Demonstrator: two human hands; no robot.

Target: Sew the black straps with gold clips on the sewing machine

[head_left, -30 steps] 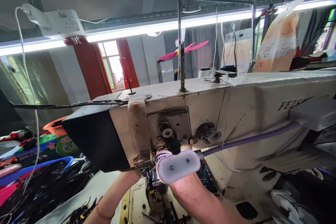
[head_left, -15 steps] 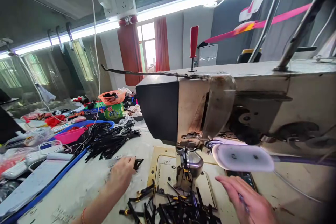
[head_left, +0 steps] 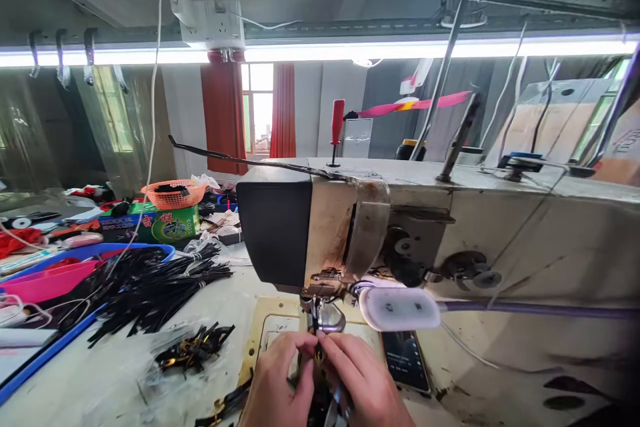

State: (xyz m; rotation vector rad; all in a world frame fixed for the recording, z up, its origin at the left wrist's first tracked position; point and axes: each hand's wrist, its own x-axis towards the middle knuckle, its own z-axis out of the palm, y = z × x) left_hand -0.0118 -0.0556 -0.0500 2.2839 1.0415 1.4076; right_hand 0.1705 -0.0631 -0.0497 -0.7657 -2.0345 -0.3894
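Note:
My left hand point(head_left: 280, 380) and my right hand point(head_left: 365, 380) meet in front of the sewing machine's needle area point(head_left: 315, 310). Between their fingertips is a small black strap piece with a gold-coloured fitting point(head_left: 319, 350), pinched from both sides. Under my right hand's fingers lies a shiny metal tool point(head_left: 336, 407), mostly hidden. More black strap pieces with gold fittings point(head_left: 227, 407) lie beside and below my left hand, partly covered by it. Another heap of such pieces point(head_left: 195, 350) rests to the left on clear plastic.
A lit oblong lamp point(head_left: 400, 309) hangs beside the needle, above a phone point(head_left: 406, 361). The machine head point(head_left: 275, 227) stands over the hands. Bundled black cords point(head_left: 165, 280) spill from a blue tray point(head_left: 95, 252) at left. A red-handled screwdriver point(head_left: 337, 123) stands on top.
My left hand has moved right, from the left heap to the needle, with a black piece. My right hand has come in from the right to meet it. The view has levelled and turned right.

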